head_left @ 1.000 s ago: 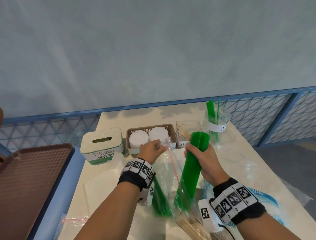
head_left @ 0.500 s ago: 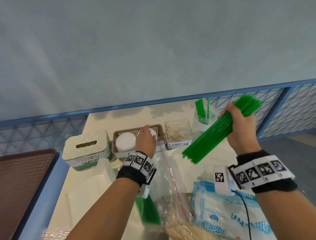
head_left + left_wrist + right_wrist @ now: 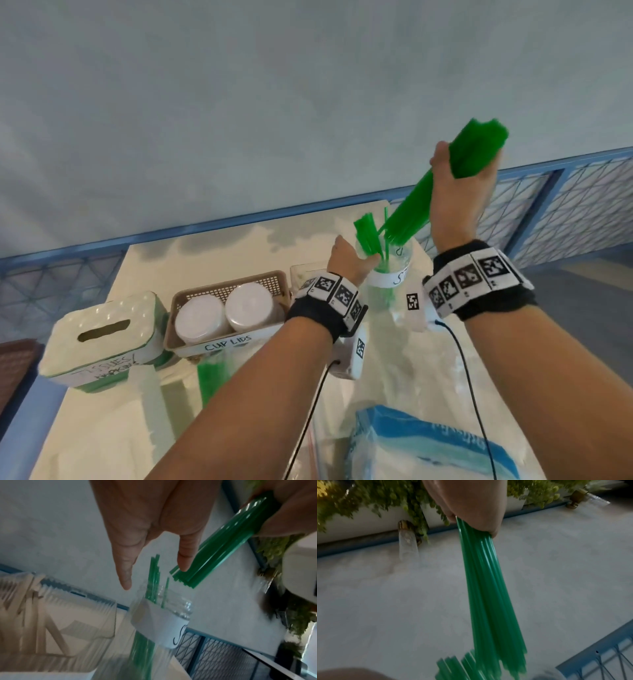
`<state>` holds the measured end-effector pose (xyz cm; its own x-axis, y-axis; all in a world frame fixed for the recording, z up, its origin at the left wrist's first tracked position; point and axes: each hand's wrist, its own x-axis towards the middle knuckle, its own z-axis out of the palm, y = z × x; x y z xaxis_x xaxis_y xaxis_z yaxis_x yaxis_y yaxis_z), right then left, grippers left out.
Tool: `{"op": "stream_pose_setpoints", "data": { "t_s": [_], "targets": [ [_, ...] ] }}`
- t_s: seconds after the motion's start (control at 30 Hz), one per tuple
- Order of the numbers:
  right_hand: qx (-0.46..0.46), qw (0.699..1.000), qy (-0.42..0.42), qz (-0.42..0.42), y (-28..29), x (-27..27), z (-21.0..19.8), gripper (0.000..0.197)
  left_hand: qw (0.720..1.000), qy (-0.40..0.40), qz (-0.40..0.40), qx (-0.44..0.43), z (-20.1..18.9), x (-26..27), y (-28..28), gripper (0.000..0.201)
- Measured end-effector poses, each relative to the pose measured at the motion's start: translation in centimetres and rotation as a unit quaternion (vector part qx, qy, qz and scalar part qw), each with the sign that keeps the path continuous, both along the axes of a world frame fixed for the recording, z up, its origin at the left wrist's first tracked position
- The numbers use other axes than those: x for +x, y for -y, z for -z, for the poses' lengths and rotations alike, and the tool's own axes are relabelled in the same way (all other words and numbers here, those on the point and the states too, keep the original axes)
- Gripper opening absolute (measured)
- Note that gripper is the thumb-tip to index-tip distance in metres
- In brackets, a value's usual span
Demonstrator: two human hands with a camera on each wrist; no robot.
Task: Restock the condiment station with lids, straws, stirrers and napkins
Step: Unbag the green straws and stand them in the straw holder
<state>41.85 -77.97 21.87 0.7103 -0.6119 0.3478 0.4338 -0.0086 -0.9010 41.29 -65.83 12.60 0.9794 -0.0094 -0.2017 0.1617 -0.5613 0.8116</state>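
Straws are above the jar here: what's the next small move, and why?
Probably lower the bundle of straws into the clear jar. The right hand holds it tilted, lower ends just above the mouth, while the left hand reaches toward the few straws already leaning inside.

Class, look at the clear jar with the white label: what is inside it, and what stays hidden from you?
The jar holds a few green straws standing upright. The white label covers their middle, and blur hides the jar's bottom. The bundle in the right hand is above it, not inside.
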Motion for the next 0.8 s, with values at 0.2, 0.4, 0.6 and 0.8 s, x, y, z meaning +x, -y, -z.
{"op": "stream_pose_setpoints", "data": {
  "t_s": [0.2,0.4,0.6,0.8],
  "targets": [
    [-0.06,0.995,-0.073,-0.045,-0.6,2.8,4.6,0.043,1.0,0.011,0.008,-0.005,2.1,1.2,1.5,0.073],
    [-0.037,0.989,-0.124,-0.075,-1.3,3.3,7.5,0.036,0.999,0.053,0.008,-0.011,2.9,1.6,1.6,0.038],
    [-0.079,0.976,-0.151,-0.138,-1.0,2.8,8.1,0.03,0.996,0.084,-0.017,0.014,2.4,2.2,0.7,0.033],
    [-0.151,0.962,-0.166,-0.155,-0.7,1.9,9.1,0.035,0.998,0.067,0.002,0.005,3.5,1.5,2.0,0.04]
  ]
}}
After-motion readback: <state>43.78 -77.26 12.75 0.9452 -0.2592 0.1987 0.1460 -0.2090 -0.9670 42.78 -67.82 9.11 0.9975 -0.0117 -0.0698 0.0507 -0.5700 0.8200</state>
